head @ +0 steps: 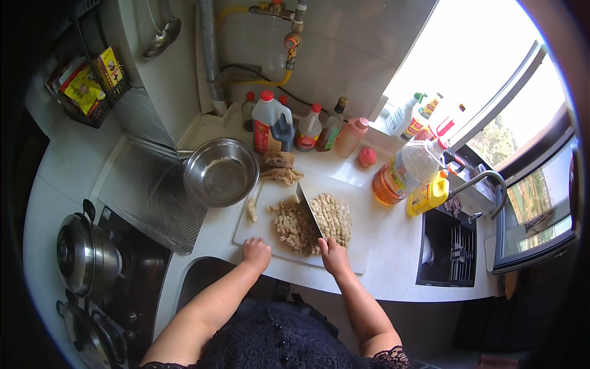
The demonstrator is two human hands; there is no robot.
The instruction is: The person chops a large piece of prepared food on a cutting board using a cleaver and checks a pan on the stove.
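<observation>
My right hand [334, 256] grips the handle of a cleaver [309, 210], whose blade stands on edge in a spread of minced meat [331, 219]. The mince on the blade's right is flattened and scored with cut marks; on its left it lies looser and crumbly. Under it is a white cutting board [267, 191]. My left hand [256, 254] rests as a loose fist on the board's near left edge; whether it holds anything is hidden. A small pale piece, perhaps ginger root [251, 210], lies on the board's left part.
A steel bowl [221, 173] and a brown cloth [280, 167] sit behind the board. Sauce bottles [308, 129] line the wall. To the right are a red fruit [367, 157], an oil jug [405, 173], a yellow jug [427, 196] and a sink [447, 249]. Pots [87, 253] stand at left.
</observation>
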